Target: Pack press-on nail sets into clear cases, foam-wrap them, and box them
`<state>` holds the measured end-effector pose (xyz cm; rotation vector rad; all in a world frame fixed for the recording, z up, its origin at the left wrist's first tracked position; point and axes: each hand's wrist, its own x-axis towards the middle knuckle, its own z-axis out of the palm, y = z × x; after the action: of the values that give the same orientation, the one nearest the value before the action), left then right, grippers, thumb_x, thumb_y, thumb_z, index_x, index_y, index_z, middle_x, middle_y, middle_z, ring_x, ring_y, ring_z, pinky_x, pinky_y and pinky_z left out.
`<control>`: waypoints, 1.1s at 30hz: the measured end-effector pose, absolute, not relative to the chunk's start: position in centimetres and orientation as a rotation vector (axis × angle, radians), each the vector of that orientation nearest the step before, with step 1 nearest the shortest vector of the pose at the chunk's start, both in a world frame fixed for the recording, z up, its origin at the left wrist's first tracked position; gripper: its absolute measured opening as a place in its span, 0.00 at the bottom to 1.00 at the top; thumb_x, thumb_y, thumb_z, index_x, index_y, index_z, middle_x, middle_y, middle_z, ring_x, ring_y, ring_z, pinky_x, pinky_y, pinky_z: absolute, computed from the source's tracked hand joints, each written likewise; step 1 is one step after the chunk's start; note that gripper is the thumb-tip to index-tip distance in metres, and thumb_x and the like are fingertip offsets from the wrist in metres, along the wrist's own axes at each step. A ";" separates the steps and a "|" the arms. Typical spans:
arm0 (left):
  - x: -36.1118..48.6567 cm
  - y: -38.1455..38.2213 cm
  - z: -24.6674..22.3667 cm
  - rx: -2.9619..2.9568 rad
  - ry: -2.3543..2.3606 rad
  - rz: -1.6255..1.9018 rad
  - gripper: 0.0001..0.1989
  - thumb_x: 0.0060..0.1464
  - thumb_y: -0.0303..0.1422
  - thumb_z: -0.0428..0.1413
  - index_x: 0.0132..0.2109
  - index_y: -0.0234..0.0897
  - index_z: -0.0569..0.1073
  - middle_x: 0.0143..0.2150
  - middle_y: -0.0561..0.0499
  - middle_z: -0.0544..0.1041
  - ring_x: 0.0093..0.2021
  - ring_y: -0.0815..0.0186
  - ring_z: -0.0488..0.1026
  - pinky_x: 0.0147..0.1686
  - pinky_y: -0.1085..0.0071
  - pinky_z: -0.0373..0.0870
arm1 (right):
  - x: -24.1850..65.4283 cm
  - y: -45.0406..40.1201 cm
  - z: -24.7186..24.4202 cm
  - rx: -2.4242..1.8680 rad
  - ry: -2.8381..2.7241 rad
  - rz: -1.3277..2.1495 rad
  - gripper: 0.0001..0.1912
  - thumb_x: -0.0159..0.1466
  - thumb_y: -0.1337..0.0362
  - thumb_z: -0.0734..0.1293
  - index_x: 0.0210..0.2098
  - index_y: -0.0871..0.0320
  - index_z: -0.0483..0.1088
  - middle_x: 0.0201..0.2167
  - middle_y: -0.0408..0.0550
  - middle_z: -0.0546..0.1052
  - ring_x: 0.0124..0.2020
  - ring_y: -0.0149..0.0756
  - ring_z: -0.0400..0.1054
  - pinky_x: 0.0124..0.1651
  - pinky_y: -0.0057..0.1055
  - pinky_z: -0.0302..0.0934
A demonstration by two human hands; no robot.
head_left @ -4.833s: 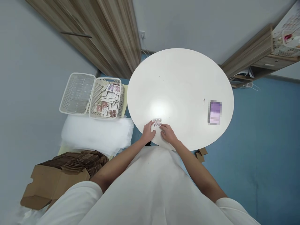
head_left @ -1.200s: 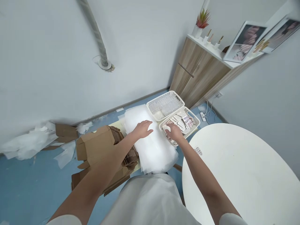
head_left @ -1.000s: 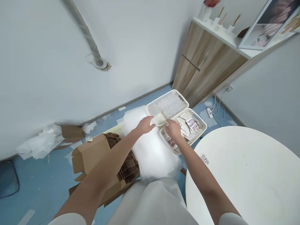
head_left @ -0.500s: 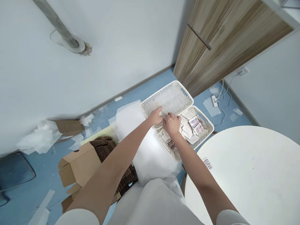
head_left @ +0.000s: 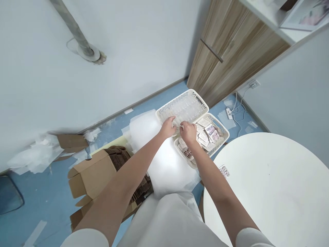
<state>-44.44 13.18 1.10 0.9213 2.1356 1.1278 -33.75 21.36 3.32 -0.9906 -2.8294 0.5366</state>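
My left hand (head_left: 168, 128) and my right hand (head_left: 189, 133) are close together over the near edge of a white plastic basket (head_left: 171, 100). Fingers on both hands are curled, and what they pinch is too small and clear to make out. Inside that basket lie rows of clear plastic pieces (head_left: 185, 108). A second white basket (head_left: 221, 139) adjoins it on the right, under my right wrist. It holds many small printed cards (head_left: 203, 138) and a few packs of colored, nail-like pieces (head_left: 212, 133). A pile of white sheets (head_left: 167, 164) lies below my left hand.
At right stands a round white table (head_left: 259, 185) with one small pack (head_left: 224, 171) at its edge. An open cardboard box (head_left: 95, 173) with dark brown contents is at left. A wooden cabinet (head_left: 226, 44), a power strip (head_left: 228, 113) and crumpled plastic (head_left: 38, 154) are farther off.
The camera view has shifted slightly. My hands stay close together by the basket edge; the right hand's fingers have drawn in and its wrist has lifted a little.
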 end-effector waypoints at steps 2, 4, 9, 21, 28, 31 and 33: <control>-43.9 12.2 2.1 0.935 2.173 1.220 0.27 0.44 0.24 0.53 0.54 0.35 0.61 0.50 0.43 0.67 0.49 0.60 0.66 0.48 0.62 0.64 | -32.8 20.5 4.4 -0.926 -2.766 0.598 0.08 0.58 0.68 0.58 0.36 0.57 0.67 0.33 0.49 0.75 0.36 0.39 0.67 0.45 0.35 0.49; -43.2 11.0 3.4 0.949 2.199 1.287 0.26 0.44 0.25 0.53 0.53 0.35 0.62 0.47 0.44 0.67 0.48 0.61 0.67 0.47 0.63 0.65 | -31.7 19.6 5.6 -0.859 -2.682 0.673 0.09 0.58 0.67 0.58 0.36 0.57 0.68 0.34 0.49 0.75 0.37 0.39 0.67 0.44 0.35 0.52; -40.9 7.2 6.8 1.025 2.222 1.382 0.18 0.46 0.27 0.53 0.47 0.36 0.67 0.47 0.44 0.65 0.48 0.62 0.65 0.44 0.64 0.65 | -28.3 16.4 9.2 -0.718 -2.440 0.791 0.09 0.58 0.66 0.59 0.36 0.57 0.68 0.37 0.48 0.74 0.40 0.38 0.67 0.45 0.35 0.57; -32.8 -1.4 10.9 1.142 1.802 1.370 0.16 0.45 0.30 0.55 0.45 0.35 0.68 0.40 0.48 0.72 0.39 0.67 0.68 0.40 0.68 0.64 | -16.7 7.5 15.0 -0.894 -2.262 1.066 0.10 0.57 0.62 0.61 0.38 0.54 0.68 0.35 0.46 0.75 0.36 0.36 0.68 0.41 0.35 0.61; -26.6 -1.1 11.9 1.007 1.418 1.372 0.24 0.41 0.31 0.59 0.48 0.35 0.65 0.36 0.50 0.69 0.37 0.70 0.69 0.39 0.70 0.66 | -8.9 4.5 14.2 -1.162 -1.806 1.411 0.19 0.53 0.57 0.66 0.43 0.55 0.62 0.34 0.46 0.72 0.31 0.32 0.67 0.37 0.34 0.64; -23.7 -0.3 12.3 0.925 1.307 1.333 0.26 0.40 0.32 0.61 0.48 0.35 0.64 0.37 0.51 0.69 0.36 0.70 0.69 0.39 0.70 0.66 | -6.0 3.6 13.5 -1.246 -1.591 1.488 0.21 0.51 0.56 0.67 0.42 0.55 0.62 0.32 0.44 0.70 0.27 0.30 0.66 0.34 0.34 0.64; -21.8 0.3 12.4 0.855 1.238 1.303 0.26 0.41 0.34 0.60 0.49 0.36 0.63 0.40 0.49 0.69 0.37 0.70 0.70 0.39 0.69 0.67 | -4.1 3.1 13.2 -1.280 -1.441 1.485 0.20 0.50 0.55 0.67 0.40 0.56 0.63 0.32 0.44 0.70 0.26 0.29 0.65 0.34 0.34 0.63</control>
<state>-21.80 0.27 12.43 0.8548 1.2385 1.3032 -4.10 3.09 13.18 -1.2803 -1.4411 1.4850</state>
